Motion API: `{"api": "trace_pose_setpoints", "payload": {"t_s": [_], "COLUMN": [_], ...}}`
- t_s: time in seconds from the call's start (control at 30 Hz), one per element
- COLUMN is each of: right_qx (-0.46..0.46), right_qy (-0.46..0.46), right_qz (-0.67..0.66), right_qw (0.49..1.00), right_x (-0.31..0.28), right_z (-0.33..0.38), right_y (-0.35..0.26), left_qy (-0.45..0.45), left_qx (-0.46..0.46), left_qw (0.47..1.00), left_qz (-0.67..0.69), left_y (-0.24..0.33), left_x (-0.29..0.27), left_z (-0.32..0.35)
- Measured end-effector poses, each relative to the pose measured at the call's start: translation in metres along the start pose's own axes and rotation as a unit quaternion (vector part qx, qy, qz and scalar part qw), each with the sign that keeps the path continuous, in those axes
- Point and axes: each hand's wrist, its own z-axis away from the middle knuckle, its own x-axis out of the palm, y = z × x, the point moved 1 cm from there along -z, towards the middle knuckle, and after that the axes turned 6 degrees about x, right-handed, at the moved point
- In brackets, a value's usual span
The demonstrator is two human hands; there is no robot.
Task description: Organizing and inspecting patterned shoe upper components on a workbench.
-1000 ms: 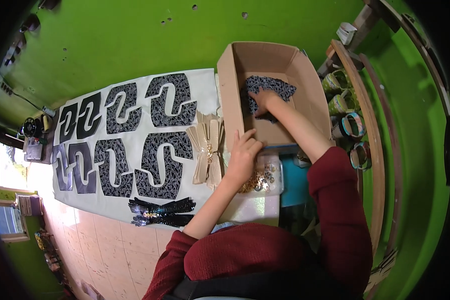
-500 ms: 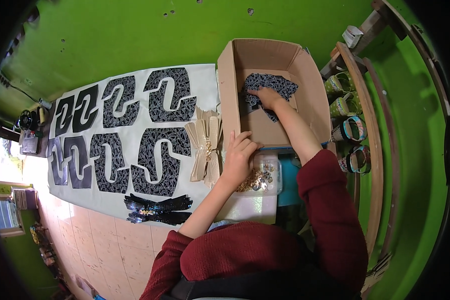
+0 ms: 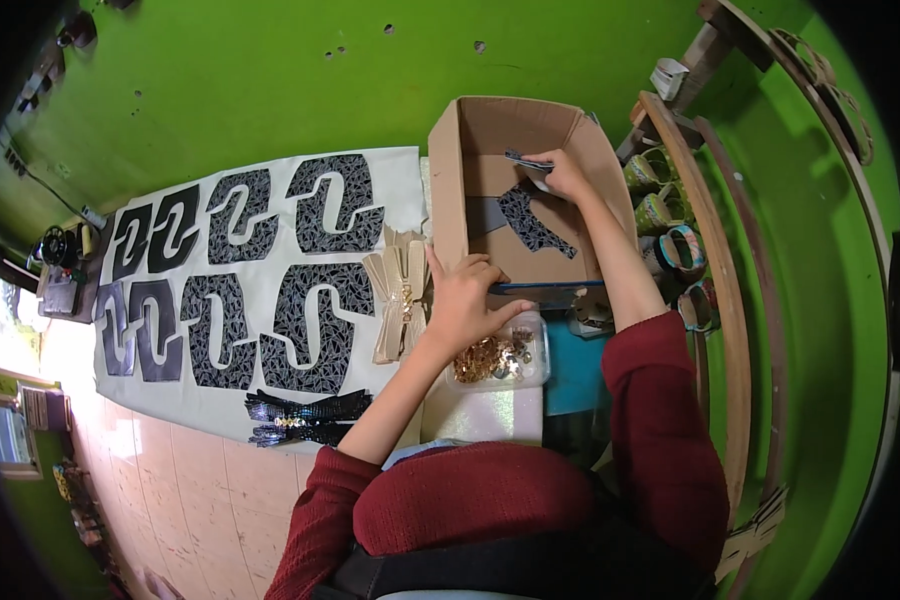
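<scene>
My left hand point(image 3: 475, 300) lies on the near left corner of the cardboard box point(image 3: 450, 200), its fingers apart and the thumb stretched to the right. Inside the box, my right hand point(image 3: 562, 178) pinches a dark patterned cut piece point(image 3: 528, 163), seen nearly edge-on. Below it, another black-and-grey patterned cut piece point(image 3: 532, 222) lies on the box bottom. A plain grey piece point(image 3: 487, 213) shows beside that one, against the left wall. Whether the pieces are fabric or leather I cannot tell.
Patterned S-shaped pieces point(image 3: 315, 325) lie in rows on the white-covered table point(image 3: 240, 400). Next to the box sit a beige pleated bow point(image 3: 405, 295) and a clear tray point(image 3: 530, 375) of metal trinkets. A black shiny bow point(image 3: 305, 418) lies nearer. Sandals point(image 3: 680, 250) hang right, by a wooden rail point(image 3: 715, 250).
My right hand has lifted from the pile toward the box's far right, holding a piece. The pieces left below are spread apart. My left thumb has swung out; the view has shifted slightly.
</scene>
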Motion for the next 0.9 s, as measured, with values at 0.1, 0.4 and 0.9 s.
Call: {"api": "trace_pose_setpoints", "payload": {"t_s": [0.1, 0.4, 0.9], "right_qx": [-0.021, 0.061, 0.063], "right_qy": [0.051, -0.219, -0.19], "right_qz": [0.178, 0.37, 0.382], "right_qw": [0.982, 0.901, 0.902], "right_x": [0.023, 0.056, 0.076], "right_z": [0.019, 0.047, 0.044], "right_y": [-0.038, -0.01, -0.007], "left_qy": [-0.078, -0.015, 0.019], "left_qx": [-0.041, -0.023, -0.016], "left_qw": [0.995, 1.0, 1.0], "left_qz": [-0.051, -0.013, -0.017], "left_y": [-0.005, 0.002, 0.002], "left_x": [-0.009, 0.012, 0.019], "left_z": [-0.005, -0.003, -0.003]}}
